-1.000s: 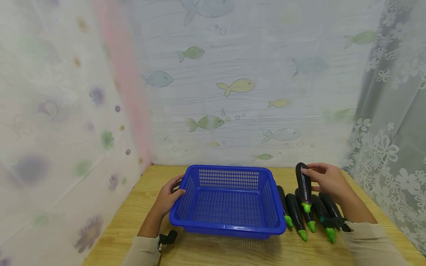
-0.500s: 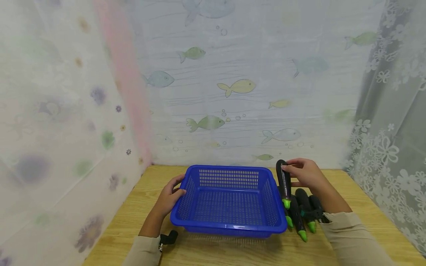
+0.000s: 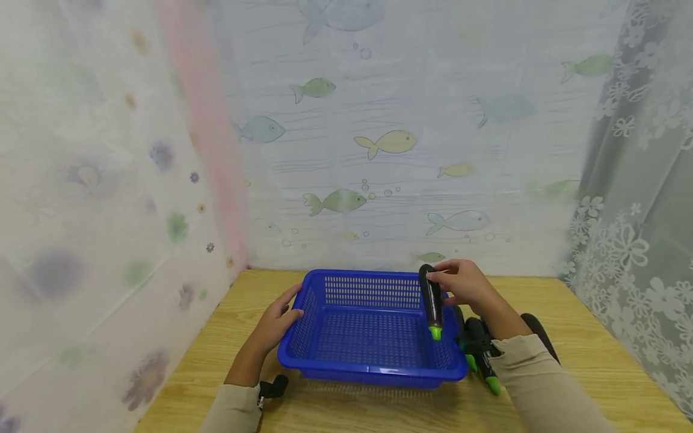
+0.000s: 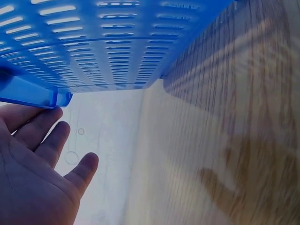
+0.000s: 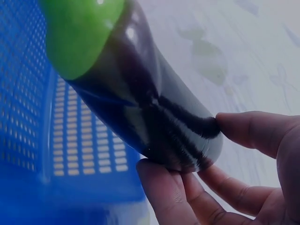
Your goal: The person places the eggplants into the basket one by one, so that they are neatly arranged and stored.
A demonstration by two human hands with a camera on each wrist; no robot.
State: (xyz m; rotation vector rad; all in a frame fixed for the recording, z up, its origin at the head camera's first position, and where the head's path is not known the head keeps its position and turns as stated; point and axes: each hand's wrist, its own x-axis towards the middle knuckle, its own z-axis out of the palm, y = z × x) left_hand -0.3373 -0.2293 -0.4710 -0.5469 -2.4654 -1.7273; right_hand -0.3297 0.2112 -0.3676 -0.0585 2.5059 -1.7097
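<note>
A blue plastic basket [image 3: 373,376] with slotted walls stands on the table. My left hand [image 3: 278,322] holds its left rim, thumb on top; from the left wrist view, fingertips touch the rim's underside while the other fingers [image 4: 84,171] stay fairly straight. Over the basket's right side, my right hand [image 3: 462,282] pinches a dark purple eggplant [image 3: 431,294] by its rounded end, with its green stem end [image 3: 435,332] pointing down. Close up, the right wrist view shows thumb and fingertips around the glossy eggplant [image 5: 140,93]. No eggplant lies inside the basket.
Several more eggplants [image 3: 492,385] lie on the wooden table [image 3: 595,337] right of the basket, partly hidden by the right forearm. Fish-patterned curtain [image 3: 335,150] hangs behind, with a flowered sheet [image 3: 97,240] at left and lace [image 3: 628,252] at right.
My right hand has carried the eggplant leftward from above the other eggplants to over the basket's right side. The left hand and the basket have stayed nearly still.
</note>
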